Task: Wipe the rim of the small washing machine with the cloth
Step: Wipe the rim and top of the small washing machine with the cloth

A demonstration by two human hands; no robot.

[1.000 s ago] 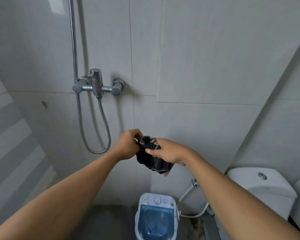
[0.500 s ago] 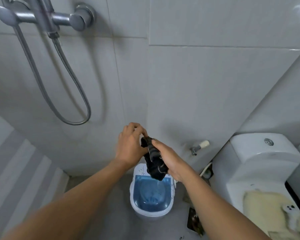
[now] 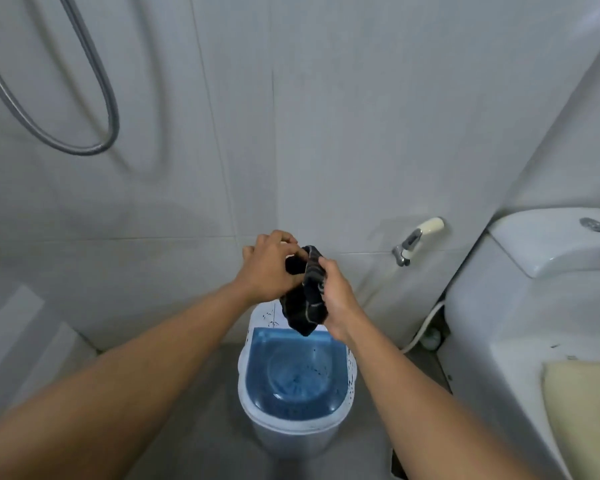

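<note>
A small white washing machine (image 3: 250, 407) with a translucent blue lid stands on the grey floor against the tiled wall, below my hands. Dark specks dot its white rim. A dark striped cloth (image 3: 303, 306) hangs bunched in the air above the machine's back edge. My left hand (image 3: 269, 268) grips the cloth's upper end from the left. My right hand (image 3: 335, 299) holds it from the right, thumb on top. The cloth is clear of the machine.
A white toilet (image 3: 520, 306) with a cream cover on its lid fills the right side. A bidet sprayer (image 3: 418, 239) and its hose hang on the wall beside it. A looped shower hose (image 3: 94, 109) hangs at upper left.
My view has tilted down, so the washing machine now shows fully below. Both hands have kept hold of the cloth and lowered it toward the machine.
</note>
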